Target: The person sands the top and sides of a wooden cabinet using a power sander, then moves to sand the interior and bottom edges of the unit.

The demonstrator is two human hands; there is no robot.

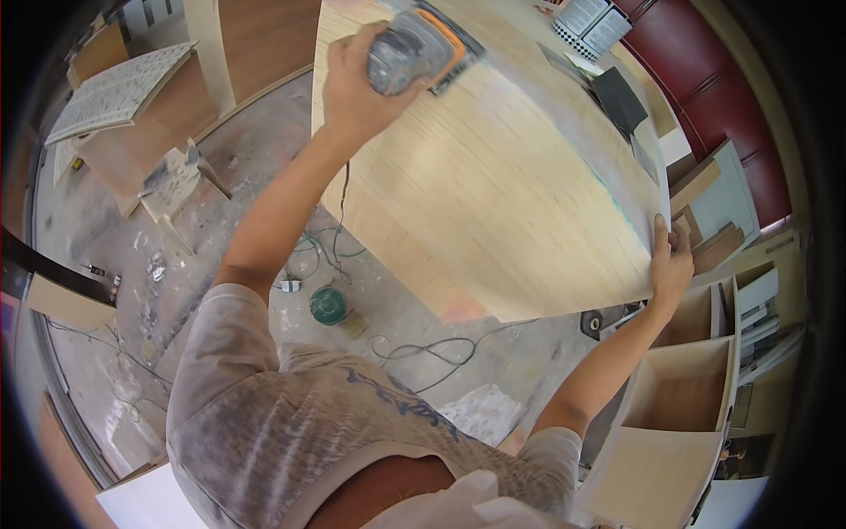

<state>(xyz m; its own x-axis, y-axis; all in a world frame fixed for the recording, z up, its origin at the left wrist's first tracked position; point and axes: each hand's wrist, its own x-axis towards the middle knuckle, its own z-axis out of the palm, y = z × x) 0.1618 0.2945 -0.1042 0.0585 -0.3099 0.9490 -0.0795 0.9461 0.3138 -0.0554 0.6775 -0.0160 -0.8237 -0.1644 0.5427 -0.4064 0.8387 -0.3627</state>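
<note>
My left hand (357, 93) is wrapped round an electric sander (430, 42), a dusty grey body with an orange band. Its pad sits on a large pale wooden panel (476, 185) near the far left edge. A dark cord hangs down past the panel's left side. At the panel's right edge, my right hand (672, 264) grips the border, with fingers curled at the rim; part of the grip is hidden. Whitish dust or filler streaks the panel's right part, and a pinkish patch marks its near corner.
A paint can (591, 28) and a dark sheet (619, 99) lie at the panel's far right. A green round object (328, 305) and loose cords (432, 350) are on the floor. An open wooden cabinet (679, 388) stands right, a small stool (176, 185) left.
</note>
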